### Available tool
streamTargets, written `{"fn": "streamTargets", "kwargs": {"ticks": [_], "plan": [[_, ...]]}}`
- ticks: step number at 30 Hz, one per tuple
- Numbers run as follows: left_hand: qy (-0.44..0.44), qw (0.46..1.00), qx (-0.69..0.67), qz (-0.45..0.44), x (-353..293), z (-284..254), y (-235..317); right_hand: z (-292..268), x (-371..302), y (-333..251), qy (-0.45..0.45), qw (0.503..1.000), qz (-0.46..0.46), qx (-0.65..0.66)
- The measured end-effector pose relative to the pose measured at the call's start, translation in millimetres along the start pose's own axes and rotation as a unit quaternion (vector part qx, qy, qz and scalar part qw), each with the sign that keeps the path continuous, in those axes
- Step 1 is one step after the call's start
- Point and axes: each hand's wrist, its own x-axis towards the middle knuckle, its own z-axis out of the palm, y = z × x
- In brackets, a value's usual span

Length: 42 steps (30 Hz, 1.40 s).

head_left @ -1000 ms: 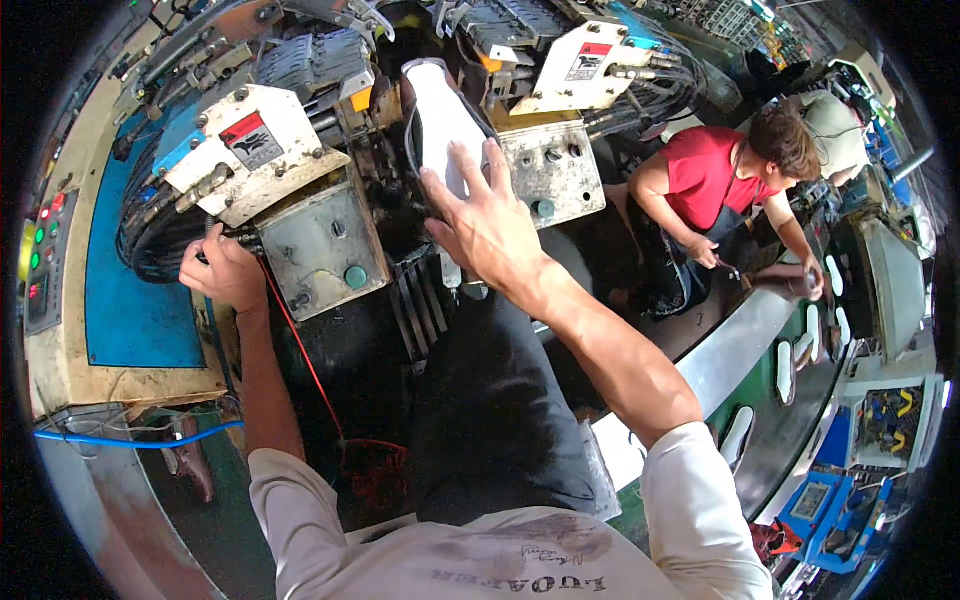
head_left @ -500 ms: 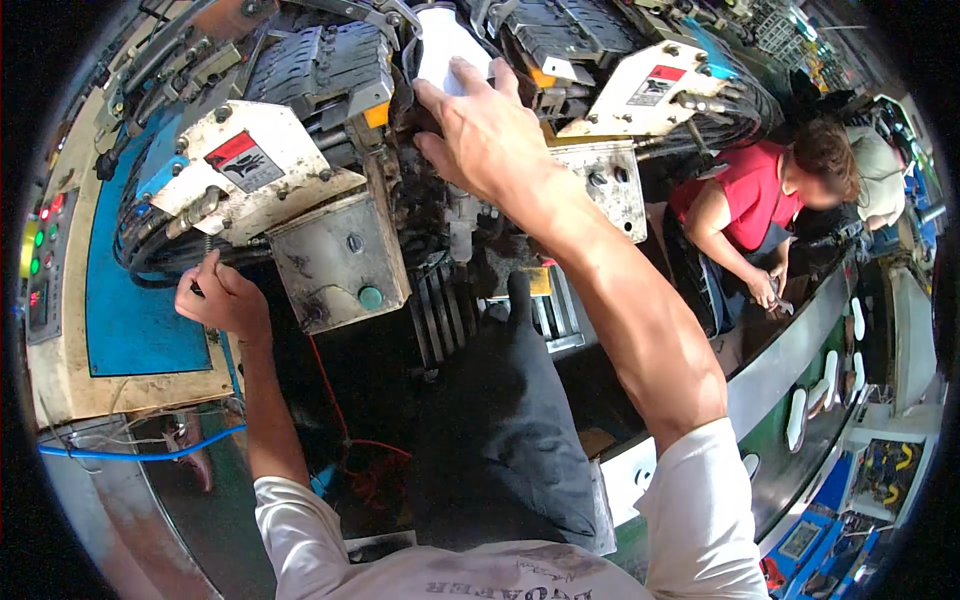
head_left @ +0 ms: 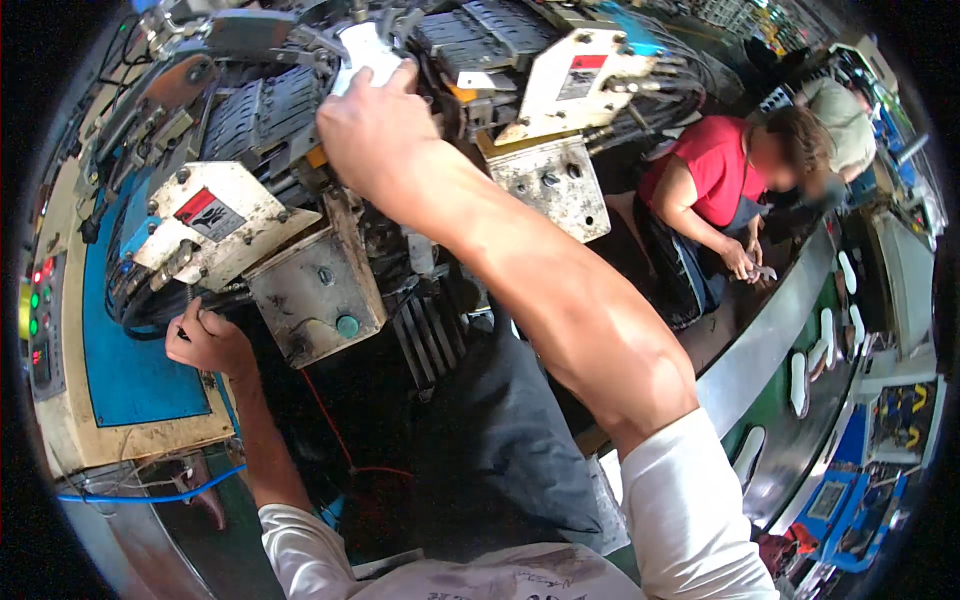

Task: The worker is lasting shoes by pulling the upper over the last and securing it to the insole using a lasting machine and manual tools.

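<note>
My right hand (head_left: 378,135) is closed over the near end of a shoe (head_left: 366,48), whose white sole side faces up between the machine's two dark ridged blocks. The fingers bend over its edge, and the palm hides its near end. My left hand (head_left: 212,342) is closed below the left cream guard plate (head_left: 222,225), near a thin threaded rod. A small dark bit shows between its fingers, but I cannot make out what it is.
A metal box with a green button (head_left: 347,327) juts toward me between my arms. On the left stands a control panel (head_left: 42,320) with lit buttons. At right, a person in red (head_left: 710,180) sits beside a conveyor (head_left: 775,340) carrying several white-soled shoes.
The whole view has shifted, so the machine's guard plates sit further left. My right hand's fingers, spread over the white sole before, are now more curled. My left hand remains below the guard plate.
</note>
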Motion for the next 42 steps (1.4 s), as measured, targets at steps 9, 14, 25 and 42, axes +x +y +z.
{"fn": "streamTargets", "kwargs": {"ticks": [9, 14, 25, 42], "plan": [[0.033, 0.993, 0.012, 0.113, 1.1, 62.4, -82.2, 54.0, -131.6, -1.6, 0.142, 0.977, -0.06, 0.146], [-0.01, 0.996, 0.006, 0.091, 1.7, 79.1, -99.8, 88.1, -477.5, 28.7, 0.114, 0.937, 0.208, 0.255], [-0.048, 0.987, 0.071, 0.135, 27.5, 72.0, -79.0, -96.3, -974.5, 109.8, -0.04, 0.74, 0.669, -0.057], [-0.652, 0.376, -0.657, -0.044, -106.4, -298.9, 374.8, -184.3, -832.4, 186.6, 0.35, 0.666, 0.624, 0.212]]}}
